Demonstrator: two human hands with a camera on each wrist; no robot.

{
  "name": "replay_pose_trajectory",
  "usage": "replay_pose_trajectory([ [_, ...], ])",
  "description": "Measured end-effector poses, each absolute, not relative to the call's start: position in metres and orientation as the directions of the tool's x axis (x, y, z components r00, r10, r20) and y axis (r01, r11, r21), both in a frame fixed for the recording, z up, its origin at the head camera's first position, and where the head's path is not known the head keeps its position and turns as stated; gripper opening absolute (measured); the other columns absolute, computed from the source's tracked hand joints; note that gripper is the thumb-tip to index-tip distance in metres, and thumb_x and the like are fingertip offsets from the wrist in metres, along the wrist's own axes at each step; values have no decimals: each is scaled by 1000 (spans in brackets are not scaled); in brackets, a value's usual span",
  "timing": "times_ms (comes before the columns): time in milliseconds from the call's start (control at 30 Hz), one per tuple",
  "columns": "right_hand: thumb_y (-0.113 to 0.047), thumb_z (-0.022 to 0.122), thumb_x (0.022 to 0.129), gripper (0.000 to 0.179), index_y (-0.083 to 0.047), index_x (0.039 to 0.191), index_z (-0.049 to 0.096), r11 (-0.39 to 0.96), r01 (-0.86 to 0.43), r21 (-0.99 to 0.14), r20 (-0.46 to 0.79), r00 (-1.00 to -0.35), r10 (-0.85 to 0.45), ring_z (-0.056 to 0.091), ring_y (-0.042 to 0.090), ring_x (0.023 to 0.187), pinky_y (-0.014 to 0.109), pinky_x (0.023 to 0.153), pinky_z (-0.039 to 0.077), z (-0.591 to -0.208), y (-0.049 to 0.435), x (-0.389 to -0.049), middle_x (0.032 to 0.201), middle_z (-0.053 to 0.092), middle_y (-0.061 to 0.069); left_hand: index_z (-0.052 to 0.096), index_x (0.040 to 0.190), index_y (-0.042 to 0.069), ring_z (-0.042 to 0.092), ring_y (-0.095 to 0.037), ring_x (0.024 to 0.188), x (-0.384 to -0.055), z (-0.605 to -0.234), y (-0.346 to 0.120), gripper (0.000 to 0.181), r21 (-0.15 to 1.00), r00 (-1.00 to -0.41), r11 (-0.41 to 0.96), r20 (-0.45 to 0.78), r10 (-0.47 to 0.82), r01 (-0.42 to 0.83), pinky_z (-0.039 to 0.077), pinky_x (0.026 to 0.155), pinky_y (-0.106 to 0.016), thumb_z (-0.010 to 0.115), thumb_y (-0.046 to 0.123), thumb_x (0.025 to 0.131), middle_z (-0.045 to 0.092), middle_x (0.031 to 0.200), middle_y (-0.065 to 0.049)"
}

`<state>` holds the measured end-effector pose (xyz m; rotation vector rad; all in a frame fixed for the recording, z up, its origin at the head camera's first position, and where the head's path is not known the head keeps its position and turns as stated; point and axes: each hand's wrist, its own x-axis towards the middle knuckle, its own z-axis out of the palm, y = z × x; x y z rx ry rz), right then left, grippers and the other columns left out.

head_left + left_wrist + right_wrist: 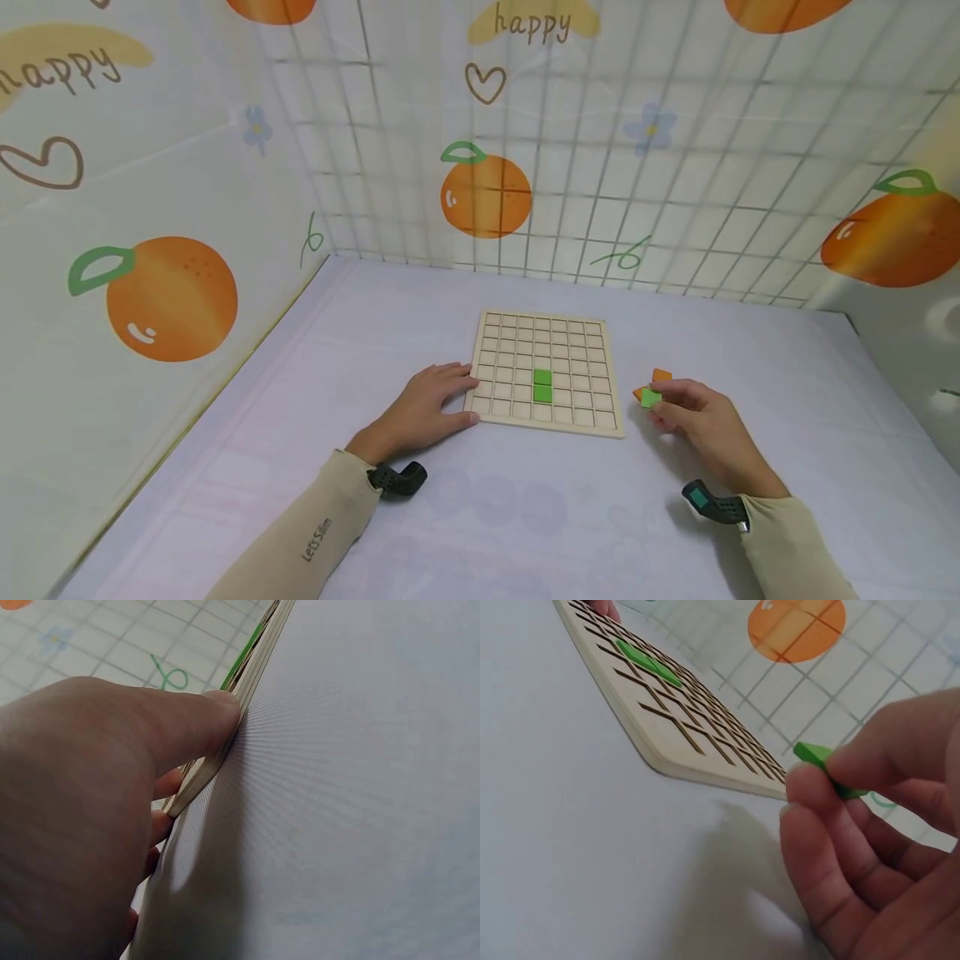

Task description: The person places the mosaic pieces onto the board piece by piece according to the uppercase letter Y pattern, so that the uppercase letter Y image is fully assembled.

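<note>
A square wooden grid board [498, 408] lies flat on the table, with two green square tiles [543, 386] one behind the other in its grid. My left hand [431, 404] rests at the board's left side, fingers fairly straight. Its thumb [202, 720] touches the board's edge in the left wrist view. To the right of the board, my right hand [697, 417] pinches a green tile [814, 754] between thumb and fingertips, raised off the table in the right wrist view. Just behind that tile are orange pieces [662, 375], partly hidden by the hand and the tile.
A pale cloth covers the table [510, 508]. Behind it stands a wire grid [570, 167] with a printed sheet showing oranges and writing. A similar printed side wall [172, 208] borders the left, and another pale wall [915, 358] the right.
</note>
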<state>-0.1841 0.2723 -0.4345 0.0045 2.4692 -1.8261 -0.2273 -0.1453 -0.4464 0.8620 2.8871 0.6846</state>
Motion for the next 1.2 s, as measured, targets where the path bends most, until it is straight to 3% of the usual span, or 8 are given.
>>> replay_pose_trajectory([
  [167, -9, 67, 95, 37, 2, 129, 61, 265, 24, -964, -46, -996, -77, 66, 17, 89, 27, 78, 58, -435, 266, -184, 112, 67, 7, 56, 144, 16, 27, -22, 148, -226, -445, -146, 57, 439, -842, 738, 83, 534, 511, 16, 121, -44, 63, 46, 96, 40, 157, -3],
  [300, -10, 66, 96, 40, 3, 132, 58, 252, 39, -967, -68, -992, -106, 66, 20, 89, 26, 79, 57, -433, 257, -186, 110, 66, 12, 56, 144, 15, 28, -24, 148, -224, -444, -148, 57, 436, -844, 742, 83, 530, 510, 18, 121, -46, 63, 45, 96, 41, 157, -5],
  [500, -16, 70, 93, 43, -2, 133, 60, 339, 58, -939, -99, -989, -105, 64, 24, 91, 27, 79, 55, -427, 240, -191, 117, 62, 16, 56, 144, 15, 28, -24, 148, -225, -442, -149, 57, 437, -842, 738, 96, 531, 515, 18, 121, -45, 64, 44, 96, 41, 157, -5],
  [700, -15, 70, 92, 40, -6, 130, 63, 399, 28, -916, -83, -989, -122, 66, 27, 91, 28, 79, 56, -425, 225, -202, 111, 64, 15, 56, 144, 16, 27, -22, 148, -226, -446, -145, 57, 455, -845, 735, 80, 529, 503, 17, 121, -44, 63, 46, 96, 40, 157, -3],
  [867, -17, 69, 93, 40, -8, 132, 62, 394, 23, -919, -85, -986, -141, 66, 26, 96, 28, 84, 54, -425, 210, -213, 113, 65, 13, 55, 145, 17, 27, -21, 148, -226, -451, -145, 57, 445, -847, 740, 88, 524, 504, 18, 121, -43, 63, 46, 96, 40, 157, -1],
  [1200, -11, 67, 93, 39, -7, 131, 62, 321, 49, -946, -97, -986, -136, 65, 28, 93, 31, 80, 57, -426, 192, -223, 115, 63, 15, 56, 144, 17, 28, -20, 148, -227, -450, -146, 57, 426, -844, 745, 97, 527, 514, 17, 121, -41, 63, 47, 96, 40, 157, -1],
])
